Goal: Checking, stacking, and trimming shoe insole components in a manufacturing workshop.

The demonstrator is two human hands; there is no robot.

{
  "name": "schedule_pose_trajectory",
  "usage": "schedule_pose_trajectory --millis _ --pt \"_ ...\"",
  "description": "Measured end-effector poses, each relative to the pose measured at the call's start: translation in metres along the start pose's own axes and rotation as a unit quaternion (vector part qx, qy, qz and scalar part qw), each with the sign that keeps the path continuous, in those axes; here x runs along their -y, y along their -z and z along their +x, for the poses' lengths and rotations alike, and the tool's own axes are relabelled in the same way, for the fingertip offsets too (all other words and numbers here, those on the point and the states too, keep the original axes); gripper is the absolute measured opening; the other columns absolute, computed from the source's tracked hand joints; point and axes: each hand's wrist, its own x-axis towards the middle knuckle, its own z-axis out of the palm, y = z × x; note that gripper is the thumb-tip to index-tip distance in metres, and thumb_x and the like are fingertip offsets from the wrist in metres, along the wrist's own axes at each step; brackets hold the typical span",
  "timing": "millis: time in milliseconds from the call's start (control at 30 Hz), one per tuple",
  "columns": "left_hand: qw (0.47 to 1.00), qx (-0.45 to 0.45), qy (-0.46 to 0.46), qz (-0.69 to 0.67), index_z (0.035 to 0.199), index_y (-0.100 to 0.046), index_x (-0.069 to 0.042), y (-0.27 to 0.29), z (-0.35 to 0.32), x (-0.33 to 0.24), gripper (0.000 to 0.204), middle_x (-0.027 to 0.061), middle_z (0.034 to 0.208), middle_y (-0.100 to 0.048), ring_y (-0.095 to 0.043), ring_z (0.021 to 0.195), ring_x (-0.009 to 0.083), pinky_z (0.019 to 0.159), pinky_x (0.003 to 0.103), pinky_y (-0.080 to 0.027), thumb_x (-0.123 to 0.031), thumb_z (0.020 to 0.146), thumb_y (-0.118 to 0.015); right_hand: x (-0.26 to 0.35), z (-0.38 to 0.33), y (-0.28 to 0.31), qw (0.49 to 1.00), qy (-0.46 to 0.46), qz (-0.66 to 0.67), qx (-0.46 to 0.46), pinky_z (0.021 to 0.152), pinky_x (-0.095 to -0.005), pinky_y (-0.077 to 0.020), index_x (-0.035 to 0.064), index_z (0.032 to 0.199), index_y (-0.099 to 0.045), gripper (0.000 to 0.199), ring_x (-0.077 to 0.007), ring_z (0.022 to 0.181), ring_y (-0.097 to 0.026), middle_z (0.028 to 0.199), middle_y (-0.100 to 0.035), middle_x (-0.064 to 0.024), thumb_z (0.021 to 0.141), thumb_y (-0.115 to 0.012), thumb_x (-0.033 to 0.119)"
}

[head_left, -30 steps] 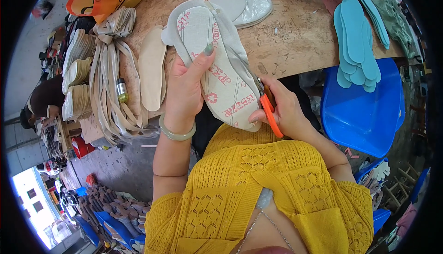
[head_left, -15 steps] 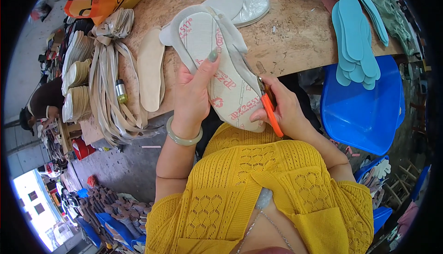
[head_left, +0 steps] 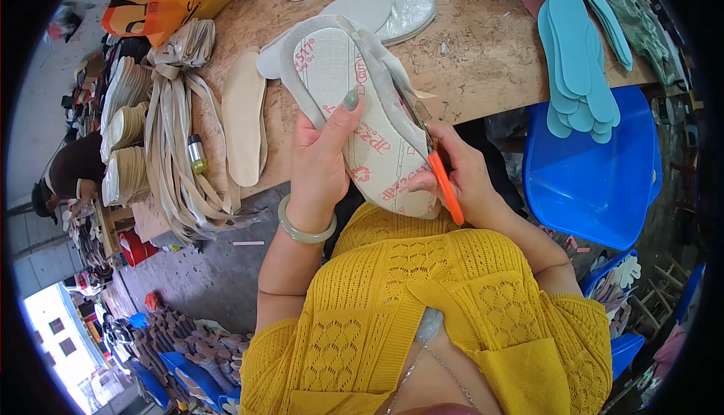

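My left hand [head_left: 324, 147] grips a shoe insole board [head_left: 377, 136], off-white with red print, its thumb pressed on the face. Grey padding [head_left: 292, 76] sticks out around the board's far end and along its right side. My right hand [head_left: 464, 170] is closed around scissors [head_left: 445, 187] with orange handles. Their blades lie along the board's right edge, at the grey padding, where a thin strip hangs partly apart. Just beyond the board, a pale insole and a shiny white wrapped piece [head_left: 413, 14] rest on the table.
Beige insoles [head_left: 243, 117] and a bundle of fabric strips [head_left: 170, 151] lie on the wooden table [head_left: 467, 61] at left, with a small bottle [head_left: 197, 154]. Blue insoles [head_left: 571, 45] overhang its right edge above a blue plastic chair [head_left: 588, 181]. An orange bag [head_left: 166, 0] stands far left.
The scissor blades now reach further along the padding's right edge, toward the far end. A strip there has come away. The insole board has shifted slightly.
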Motion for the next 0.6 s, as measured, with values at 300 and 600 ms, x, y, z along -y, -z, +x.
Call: schedule_pose_trajectory --millis 300,600 --pt "0.998 0.049 0.009 0.038 0.12 -0.053 -0.002 0.005 -0.003 -0.002 0.028 0.0067 0.113 -0.063 -0.062 0.098 0.0135 0.084 0.028 -0.052 -0.006 0.093 -0.057 0.006 0.003 0.007 0.998 0.026 -0.062 -0.002 0.065 -0.0317 -0.0503 0.0019 0.124 -0.046 0.08 -0.0265 0.071 -0.062 0.09 -0.06 -0.0139 0.066 -0.082 0.042" --pt "0.998 0.043 0.024 0.04 0.12 -0.056 -0.002 0.005 -0.005 -0.002 0.027 0.0057 0.112 -0.064 -0.062 0.099 0.0119 0.084 0.028 -0.051 -0.006 0.093 -0.058 0.006 0.007 0.005 0.999 0.012 -0.052 0.0 0.066 -0.0326 -0.0507 0.0018 0.124 -0.046 0.079 -0.027 0.074 -0.064 0.086 -0.06 -0.0143 0.067 -0.081 0.044"
